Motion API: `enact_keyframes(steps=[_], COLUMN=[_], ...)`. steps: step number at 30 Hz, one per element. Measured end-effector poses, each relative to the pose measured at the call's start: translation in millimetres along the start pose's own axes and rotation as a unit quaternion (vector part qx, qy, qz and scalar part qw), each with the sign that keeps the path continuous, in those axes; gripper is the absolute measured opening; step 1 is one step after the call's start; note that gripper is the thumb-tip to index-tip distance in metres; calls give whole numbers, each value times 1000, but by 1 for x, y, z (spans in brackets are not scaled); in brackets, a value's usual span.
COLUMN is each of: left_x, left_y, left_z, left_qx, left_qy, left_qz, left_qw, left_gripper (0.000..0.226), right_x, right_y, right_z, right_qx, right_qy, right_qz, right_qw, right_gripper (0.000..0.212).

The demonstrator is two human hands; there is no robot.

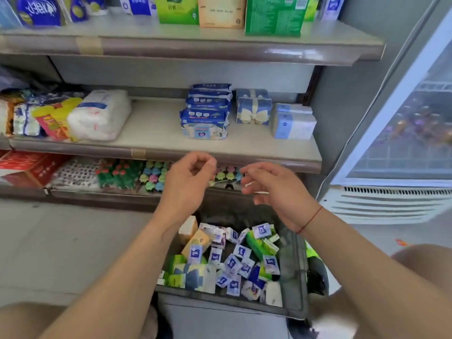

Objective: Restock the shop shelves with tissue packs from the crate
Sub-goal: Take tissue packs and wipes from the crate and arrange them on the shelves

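- Nearest me, my left hand (pixel 189 177) and right hand (pixel 271 189): fingers loosely curled, holding nothing.
- Crate (pixel 292 270) beneath: jumbled tissue packs (pixel 241 252), blue, green, yellow.
- Shelf (pixel 156 123): stacked blue packs (pixel 205 113).

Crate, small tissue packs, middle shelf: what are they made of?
Crate: dark grey plastic, probably; matte, thick rounded rim.
Small tissue packs: printed plastic film, slightly glossy, crinkled.
Middle shelf: likely painted metal; smooth beige, satin sheen, thin edge.

Your left hand (pixel 188 178) and right hand (pixel 276 192) hover mid-frame, slightly apart, both empty with fingers loosely curled.
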State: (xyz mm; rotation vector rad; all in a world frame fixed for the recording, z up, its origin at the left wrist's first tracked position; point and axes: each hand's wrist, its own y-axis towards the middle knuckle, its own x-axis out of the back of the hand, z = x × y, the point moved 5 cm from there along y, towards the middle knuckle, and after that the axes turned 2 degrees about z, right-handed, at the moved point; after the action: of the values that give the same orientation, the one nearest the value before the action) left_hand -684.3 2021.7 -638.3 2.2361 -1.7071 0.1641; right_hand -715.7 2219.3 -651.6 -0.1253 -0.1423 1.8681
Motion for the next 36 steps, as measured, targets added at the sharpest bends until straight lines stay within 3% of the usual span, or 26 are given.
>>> enact_keyframes(steps=[10,17,21,25,27,29,31,34,36], left_x=[-55,-86,-88,-75,-59,-43,-35,-32,-33], left_y=[-32,-46,-47,-60,-64,-68,-75,-82,-84], left_z=[177,250,278,311,334,348,356,366,373], left_qx=[178,223,248,295,320,358,388,408,413], left_qy=[76,193,309,442,476,465,440,440,440], left_qz=[78,201,283,387,348,293,292,302,317], left_qw=[978,934,874,754,742,755,755,741,731], left_gripper=[11,10,23,56,64,62,60,56,51], right_x=[23,37,25,-8,-30,-55,-81,-103,-110], right_y=[27,41,46,41,42,42,41,43,43], right_z=[-159,-236,-271,-305,-321,-331,-344,-374,-380], right_qx=[-173,-250,-276,-283,-270,-245,-221,-234,-245], right_qy=[-100,-189,-240,-275,-319,-352,-371,-379,-374], right_qz=[-1,15,52,147,205,262,303,297,279], right_qw=[980,949,929,907,885,865,850,845,850], right_gripper=[20,20,19,16,34,60,83,109,109])
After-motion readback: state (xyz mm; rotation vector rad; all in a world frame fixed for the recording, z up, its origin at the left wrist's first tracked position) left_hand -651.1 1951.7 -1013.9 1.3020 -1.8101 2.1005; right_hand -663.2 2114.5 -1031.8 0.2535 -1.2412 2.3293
